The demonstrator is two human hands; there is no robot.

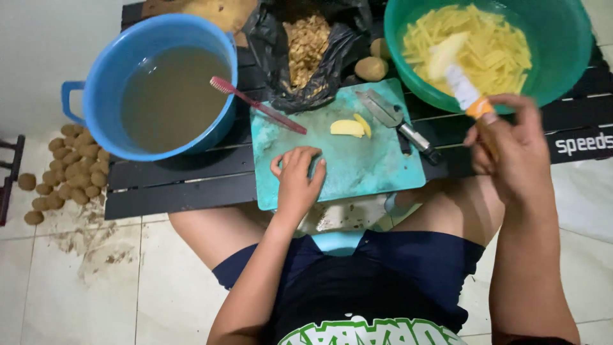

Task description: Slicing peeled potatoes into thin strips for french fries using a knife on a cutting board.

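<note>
Two hands: right hand (511, 150) grip closed round knife (456, 73) over green bowl (562, 57); left hand (298, 182) flat, empty, on cutting board (357, 166).

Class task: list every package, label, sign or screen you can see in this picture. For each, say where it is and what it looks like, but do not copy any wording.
Black bag: top centre, between the two bowls; crumpled black plastic, open, holding tan scraps.
Printed mark: right edge of the black slatted table; white lettering on black.
Shirt print: bottom centre, on the person's dark shirt; green and white lettering.
No screens or signs are in view.
</note>
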